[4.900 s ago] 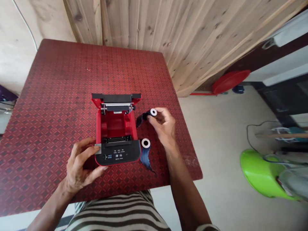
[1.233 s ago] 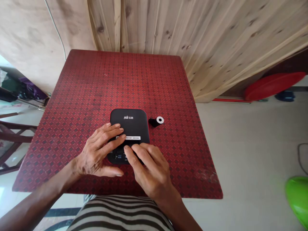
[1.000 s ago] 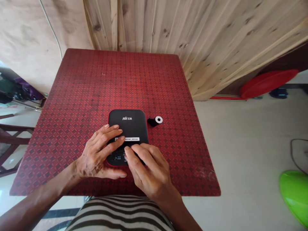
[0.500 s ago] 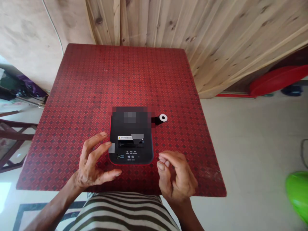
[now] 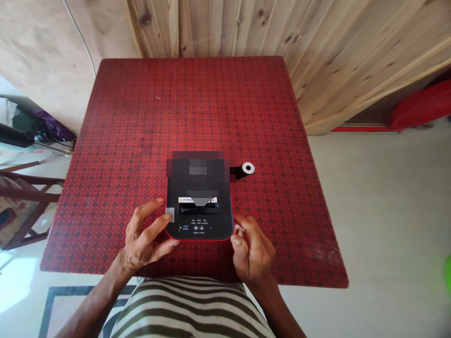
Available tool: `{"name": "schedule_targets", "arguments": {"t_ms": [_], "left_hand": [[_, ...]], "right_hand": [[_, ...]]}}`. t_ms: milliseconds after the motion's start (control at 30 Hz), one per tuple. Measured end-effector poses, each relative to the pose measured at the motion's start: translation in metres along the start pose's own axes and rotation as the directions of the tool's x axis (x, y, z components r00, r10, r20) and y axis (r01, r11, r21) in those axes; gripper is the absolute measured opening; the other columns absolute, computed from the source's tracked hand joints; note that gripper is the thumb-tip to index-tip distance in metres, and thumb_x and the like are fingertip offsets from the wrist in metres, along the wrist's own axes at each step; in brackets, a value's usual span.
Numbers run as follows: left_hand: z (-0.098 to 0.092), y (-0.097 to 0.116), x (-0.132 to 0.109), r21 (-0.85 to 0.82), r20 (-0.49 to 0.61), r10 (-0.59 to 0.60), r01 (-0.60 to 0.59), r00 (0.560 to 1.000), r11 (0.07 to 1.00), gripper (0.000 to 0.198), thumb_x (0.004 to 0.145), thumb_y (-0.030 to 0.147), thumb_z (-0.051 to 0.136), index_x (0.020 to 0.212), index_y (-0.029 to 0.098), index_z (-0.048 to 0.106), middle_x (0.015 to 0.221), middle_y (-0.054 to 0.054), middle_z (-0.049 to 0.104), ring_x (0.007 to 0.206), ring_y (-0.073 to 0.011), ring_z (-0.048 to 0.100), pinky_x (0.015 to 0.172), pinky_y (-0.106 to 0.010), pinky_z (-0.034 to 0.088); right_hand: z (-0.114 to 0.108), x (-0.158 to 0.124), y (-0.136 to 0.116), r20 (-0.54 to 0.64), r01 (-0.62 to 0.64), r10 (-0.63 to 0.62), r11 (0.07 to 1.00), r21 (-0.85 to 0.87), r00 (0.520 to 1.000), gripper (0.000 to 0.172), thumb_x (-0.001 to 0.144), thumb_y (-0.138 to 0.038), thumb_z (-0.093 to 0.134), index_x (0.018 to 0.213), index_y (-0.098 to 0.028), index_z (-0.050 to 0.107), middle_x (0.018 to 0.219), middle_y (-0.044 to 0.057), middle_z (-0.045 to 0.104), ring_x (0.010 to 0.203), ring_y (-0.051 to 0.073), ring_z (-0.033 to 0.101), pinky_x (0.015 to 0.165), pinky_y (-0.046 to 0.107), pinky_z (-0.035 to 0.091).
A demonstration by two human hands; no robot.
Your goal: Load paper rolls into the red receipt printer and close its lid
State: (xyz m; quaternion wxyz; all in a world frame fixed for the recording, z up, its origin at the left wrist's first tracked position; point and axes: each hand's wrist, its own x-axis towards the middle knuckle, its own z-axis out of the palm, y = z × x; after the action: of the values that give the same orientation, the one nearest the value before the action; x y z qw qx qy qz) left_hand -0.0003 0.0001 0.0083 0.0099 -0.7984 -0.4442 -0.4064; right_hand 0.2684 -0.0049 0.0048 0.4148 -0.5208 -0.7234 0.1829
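Note:
A flat black device (image 5: 211,234) with a red rim lies on the table, with a slot, a white warning label and small printed marks near its front; its far part is blurred out. My left hand (image 5: 146,234) is at its left side, fingertips on the edge by a grey sticker and thumb at the front left corner. On the other side, my right hand (image 5: 253,249) has curled fingers and thumb against the front right corner. Just right of the device lies a short black cylinder (image 5: 248,168) with a white ring-shaped end, partly blurred.
The red patterned table (image 5: 197,108) reaches back to a wooden plank wall (image 5: 225,28). A wooden chair (image 5: 28,202) stands to the left, near a black-handled object (image 5: 16,135). A red object (image 5: 423,108) is at the far right, and a green one (image 5: 448,272) shows at the edge.
Both hands have closed in on the device, my left hand from the left and my right hand from the right, and now touch its sides. The view has shifted slightly.

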Motion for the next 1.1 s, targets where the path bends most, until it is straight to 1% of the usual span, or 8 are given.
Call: {"name": "schedule_targets", "arguments": {"t_ms": [100, 333, 533, 767, 867, 933, 1000, 1100], "left_hand": [[0.001, 0.0, -0.001, -0.02, 0.002, -0.018, 0.018, 1.0, 1.0, 0.046, 0.1, 0.043, 0.069, 0.139, 0.021, 0.057, 0.129, -0.018, 0.069, 0.115, -0.027, 0.072, 0.084, -0.039, 0.067], [0.005, -0.003, 0.003, -0.145, 0.009, -0.1, 0.1, 0.995, 0.984, 0.051, 0.094, 0.053, 0.075, 0.133, 0.024, 0.059, 0.123, -0.014, 0.07, 0.103, -0.0243, 0.073, 0.075, -0.037, 0.066], [0.006, -0.005, 0.005, -0.172, 0.001, -0.111, 0.11, 0.994, 0.979, 0.044, 0.096, 0.052, 0.073, 0.126, 0.022, 0.059, 0.117, -0.011, 0.068, 0.103, -0.0212, 0.071, 0.076, -0.032, 0.064], [0.006, -0.005, 0.005, -0.209, 0.024, -0.127, 0.13, 0.992, 0.969, 0.043, 0.095, 0.05, 0.075, 0.124, 0.023, 0.06, 0.117, -0.01, 0.068, 0.099, -0.0202, 0.072, 0.078, -0.034, 0.064], [0.007, -0.005, 0.004, -0.196, 0.009, -0.111, 0.111, 0.994, 0.974, 0.044, 0.096, 0.051, 0.074, 0.126, 0.022, 0.06, 0.115, -0.01, 0.068, 0.099, -0.0205, 0.071, 0.079, -0.034, 0.064], [0.007, -0.006, 0.003, -0.162, -0.002, -0.093, 0.091, 0.996, 0.982, 0.045, 0.096, 0.05, 0.074, 0.128, 0.022, 0.059, 0.113, -0.009, 0.068, 0.099, -0.0207, 0.071, 0.08, -0.035, 0.064], [0.007, -0.006, 0.001, -0.121, -0.013, -0.081, 0.079, 0.997, 0.989, 0.046, 0.096, 0.05, 0.074, 0.13, 0.024, 0.058, 0.112, -0.008, 0.068, 0.099, -0.0211, 0.071, 0.08, -0.036, 0.064], [0.007, -0.006, -0.001, -0.084, -0.017, -0.075, 0.073, 0.997, 0.994, 0.048, 0.096, 0.05, 0.074, 0.133, 0.025, 0.057, 0.114, -0.008, 0.069, 0.099, -0.0219, 0.071, 0.081, -0.037, 0.064]], "right_hand": [[0.0, 0.003, 0.0, 0.021, 0.008, -0.008, 1.0, 0.003, 1.0, 0.027, 0.11, -0.031, 0.039, 0.118, -0.021, 0.062, 0.08, 0.0, 0.062, 0.063, 0.016, 0.062, 0.06, 0.028, 0.053], [-0.001, 0.008, 0.001, -0.026, 0.022, -0.021, 1.0, 0.018, 0.999, 0.034, 0.112, -0.037, 0.036, 0.119, -0.02, 0.064, 0.078, 0.0, 0.059, 0.061, 0.016, 0.06, 0.059, 0.028, 0.052], [-0.001, 0.006, -0.001, -0.105, -0.017, 0.023, 0.998, 0.053, 0.994, 0.034, 0.109, -0.032, 0.039, 0.124, -0.021, 0.068, 0.078, 0.0, 0.062, 0.062, 0.016, 0.062, 0.058, 0.029, 0.052], [-0.003, 0.005, 0.003, -0.179, -0.01, 0.025, 0.996, 0.086, 0.984, 0.041, 0.11, -0.035, 0.037, 0.125, -0.019, 0.071, 0.08, 0.003, 0.065, 0.063, 0.017, 0.064, 0.058, 0.031, 0.054], [-0.01, 0.016, -0.004, -0.198, 0.022, -0.01, 0.998, 0.055, 0.98, 0.03, 0.109, -0.03, 0.046, 0.124, -0.021, 0.07, 0.085, 0.003, 0.07, 0.064, 0.016, 0.067, 0.06, 0.03, 0.056], [-0.016, 0.03, -0.012, -0.178, 0.085, -0.086, 0.996, -0.01, 0.98, 0.02, 0.105, -0.02, 0.058, 0.12, -0.023, 0.071, 0.089, 0.002, 0.074, 0.07, 0.015, 0.07, 0.064, 0.028, 0.058], [-0.02, 0.049, -0.019, -0.114, 0.176, -0.186, 0.98, -0.087, 0.976, 0.021, 0.1, -0.013, 0.065, 0.117, -0.025, 0.071, 0.093, 0.002, 0.076, 0.079, 0.016, 0.073, 0.073, 0.029, 0.06], [-0.02, 0.079, -0.028, 0.054, 0.297, -0.292, 0.938, -0.176, 0.955, 0.022, 0.103, -0.012, 0.062, 0.117, -0.024, 0.073, 0.1, 0.003, 0.078, 0.09, 0.017, 0.074, 0.085, 0.031, 0.06]]}}
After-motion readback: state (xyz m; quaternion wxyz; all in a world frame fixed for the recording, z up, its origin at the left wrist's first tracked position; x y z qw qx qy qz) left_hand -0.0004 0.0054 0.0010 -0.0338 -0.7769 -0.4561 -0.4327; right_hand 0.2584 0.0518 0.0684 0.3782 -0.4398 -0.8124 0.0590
